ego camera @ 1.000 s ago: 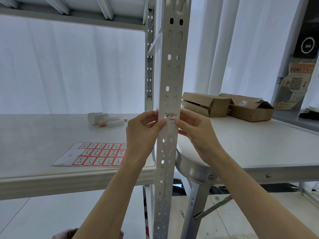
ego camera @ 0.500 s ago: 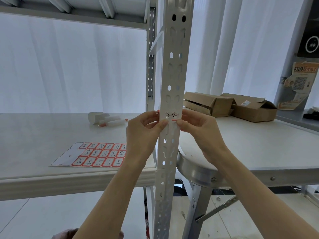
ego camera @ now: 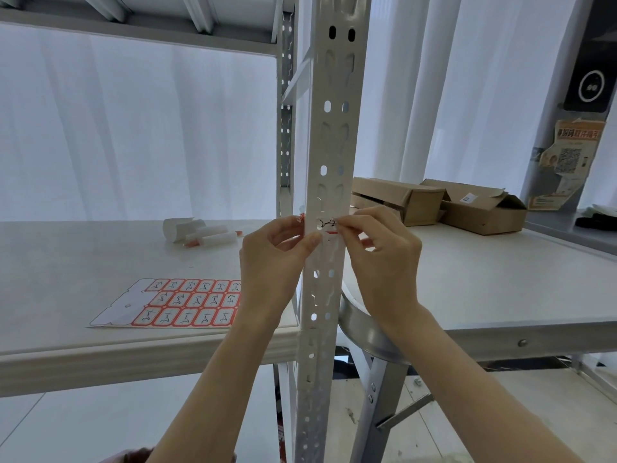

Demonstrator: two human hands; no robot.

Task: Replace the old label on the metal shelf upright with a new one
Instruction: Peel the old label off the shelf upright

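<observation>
Head view: the label (ego camera: pixel 328 224) lies across the upright (ego camera: pixel 330 128), its ends pinched by the left hand (ego camera: pixel 273 262) and right hand (ego camera: pixel 387 259). A sticker sheet (ego camera: pixel 180 304) lies left, cardboard boxes (ego camera: pixel 434 205) far right. Both hands have barely shifted since earlier.

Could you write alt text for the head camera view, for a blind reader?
Two hands pinch the ends of a small red-edged label against a white, hole-punched metal shelf upright: left hand at its left end, right hand at its right. A sheet of similar labels lies on the shelf at left.
</observation>
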